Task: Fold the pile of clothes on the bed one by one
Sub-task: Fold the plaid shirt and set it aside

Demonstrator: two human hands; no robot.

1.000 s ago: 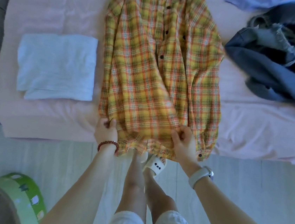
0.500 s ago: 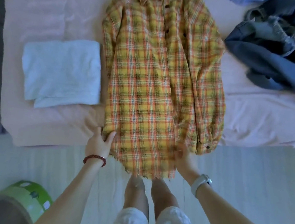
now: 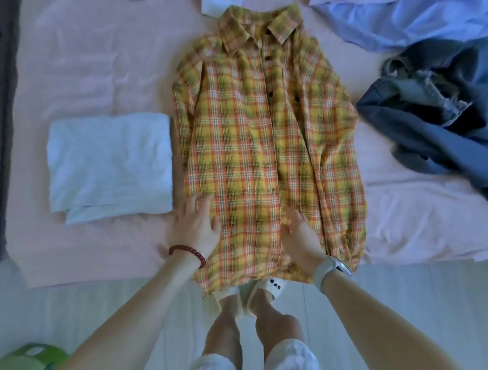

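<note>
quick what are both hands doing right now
Left hand: open, fingers flat on the plaid shirt.
Right hand: open, pressing on the shirt's lower part.

Yellow plaid shirt (image 3: 270, 157) spread flat on the pink bed (image 3: 97, 70), collar away, hem hanging over the near edge. Left hand (image 3: 197, 225) flat on its lower left part, right hand (image 3: 302, 237) flat on the lower right, fingers (image 3: 294, 216) straight. Folded white garment (image 3: 108, 163) just left; heaped blue denim clothes (image 3: 457, 118) at right.
</note>
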